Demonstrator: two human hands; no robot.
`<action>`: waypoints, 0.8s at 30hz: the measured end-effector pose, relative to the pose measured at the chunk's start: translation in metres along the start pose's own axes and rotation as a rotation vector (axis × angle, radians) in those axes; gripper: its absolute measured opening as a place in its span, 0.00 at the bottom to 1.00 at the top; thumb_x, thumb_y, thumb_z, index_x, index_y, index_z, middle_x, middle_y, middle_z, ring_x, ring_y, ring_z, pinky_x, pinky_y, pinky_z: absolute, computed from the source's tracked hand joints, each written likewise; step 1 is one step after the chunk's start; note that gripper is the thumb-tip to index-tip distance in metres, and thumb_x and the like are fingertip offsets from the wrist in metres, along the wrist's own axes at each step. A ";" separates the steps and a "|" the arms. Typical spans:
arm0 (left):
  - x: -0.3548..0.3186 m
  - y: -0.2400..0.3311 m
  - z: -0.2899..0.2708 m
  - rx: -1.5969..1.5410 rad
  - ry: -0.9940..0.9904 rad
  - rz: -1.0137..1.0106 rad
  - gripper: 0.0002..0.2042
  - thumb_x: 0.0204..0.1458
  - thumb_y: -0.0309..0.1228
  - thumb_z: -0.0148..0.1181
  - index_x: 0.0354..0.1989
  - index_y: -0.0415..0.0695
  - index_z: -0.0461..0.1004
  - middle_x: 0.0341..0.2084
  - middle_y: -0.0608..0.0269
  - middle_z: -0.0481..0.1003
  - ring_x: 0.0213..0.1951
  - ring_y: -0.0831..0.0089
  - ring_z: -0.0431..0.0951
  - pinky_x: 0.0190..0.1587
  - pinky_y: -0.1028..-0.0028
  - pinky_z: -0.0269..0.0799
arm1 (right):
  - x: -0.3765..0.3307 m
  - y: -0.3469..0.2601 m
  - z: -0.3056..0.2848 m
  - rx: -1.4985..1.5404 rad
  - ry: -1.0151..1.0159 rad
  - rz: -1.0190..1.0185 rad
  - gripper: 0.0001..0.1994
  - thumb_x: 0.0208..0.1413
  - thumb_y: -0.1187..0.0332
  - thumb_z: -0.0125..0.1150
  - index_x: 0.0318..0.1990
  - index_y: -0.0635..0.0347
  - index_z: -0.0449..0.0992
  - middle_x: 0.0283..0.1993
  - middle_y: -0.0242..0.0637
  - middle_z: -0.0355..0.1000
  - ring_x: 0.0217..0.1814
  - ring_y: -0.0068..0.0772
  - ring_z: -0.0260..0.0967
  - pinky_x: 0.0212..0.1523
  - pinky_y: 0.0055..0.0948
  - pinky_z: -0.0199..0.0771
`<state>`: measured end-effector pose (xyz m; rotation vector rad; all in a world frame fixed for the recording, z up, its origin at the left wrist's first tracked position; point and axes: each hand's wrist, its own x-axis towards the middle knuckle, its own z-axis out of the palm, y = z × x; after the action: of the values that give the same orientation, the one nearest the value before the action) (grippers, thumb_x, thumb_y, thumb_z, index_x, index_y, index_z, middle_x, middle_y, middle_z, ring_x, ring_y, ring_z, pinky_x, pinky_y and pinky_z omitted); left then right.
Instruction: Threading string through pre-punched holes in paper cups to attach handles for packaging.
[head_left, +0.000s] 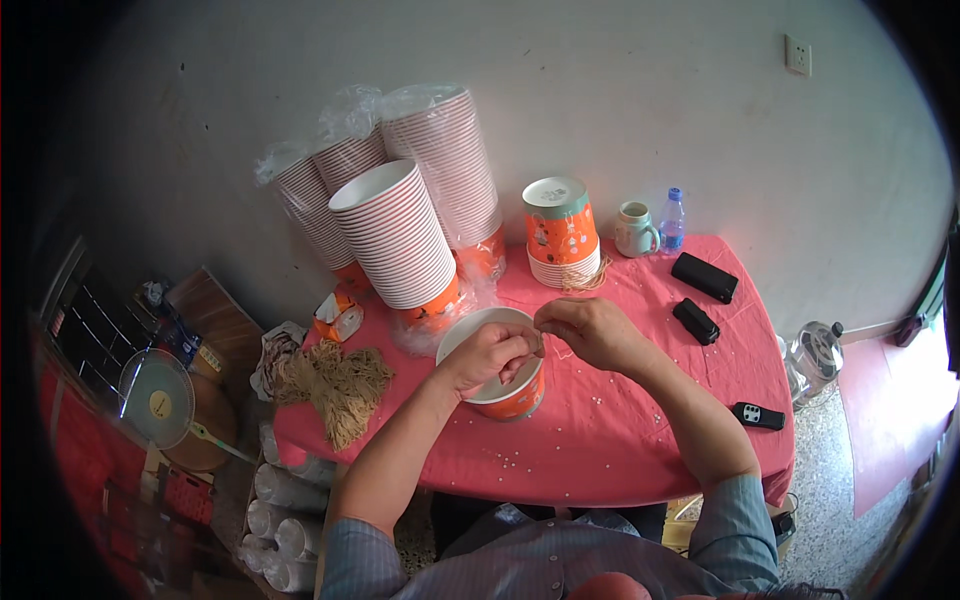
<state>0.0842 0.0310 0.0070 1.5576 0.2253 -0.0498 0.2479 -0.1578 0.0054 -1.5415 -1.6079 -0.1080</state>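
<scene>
An open orange paper bucket with a white inside stands upright near the middle of the table. Over its opening, close to the right rim, my left hand is closed with curled fingers. My right hand pinches just beyond that rim, its fingertips close to the left ones. What either hand grips is too small or hidden to make out. A thin pale strand shows below the right fingers. Upside down behind stands a short stack of orange buckets, with loose cords at its base.
Tall bucket stacks, some wrapped in plastic, lean at the back left. A bundle of tan twine lies at the left edge. A mug, a bottle, black cases and a remote sit on the right. White bits dot the red cloth.
</scene>
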 end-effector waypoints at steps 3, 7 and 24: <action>0.001 -0.001 -0.002 0.007 -0.030 0.002 0.11 0.69 0.32 0.56 0.47 0.38 0.81 0.24 0.73 0.71 0.24 0.85 0.69 0.27 0.79 0.68 | 0.001 -0.006 -0.002 -0.010 -0.017 0.024 0.07 0.68 0.69 0.66 0.49 0.59 0.82 0.44 0.42 0.84 0.46 0.51 0.84 0.46 0.45 0.83; 0.001 0.001 0.001 -0.010 -0.009 0.004 0.10 0.69 0.32 0.56 0.45 0.39 0.81 0.24 0.73 0.70 0.24 0.85 0.69 0.26 0.79 0.68 | 0.000 -0.003 -0.004 -0.019 -0.022 0.036 0.07 0.68 0.69 0.66 0.49 0.60 0.81 0.43 0.43 0.84 0.46 0.51 0.84 0.45 0.45 0.83; 0.004 -0.001 0.001 0.172 -0.049 0.101 0.10 0.71 0.29 0.56 0.42 0.38 0.82 0.21 0.75 0.70 0.20 0.87 0.67 0.25 0.80 0.63 | 0.002 -0.008 -0.006 -0.033 -0.092 0.073 0.06 0.67 0.68 0.67 0.46 0.59 0.83 0.39 0.44 0.84 0.41 0.50 0.84 0.42 0.44 0.83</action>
<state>0.0885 0.0302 0.0057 1.7344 0.1054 -0.0287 0.2443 -0.1621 0.0144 -1.6488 -1.6261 -0.0243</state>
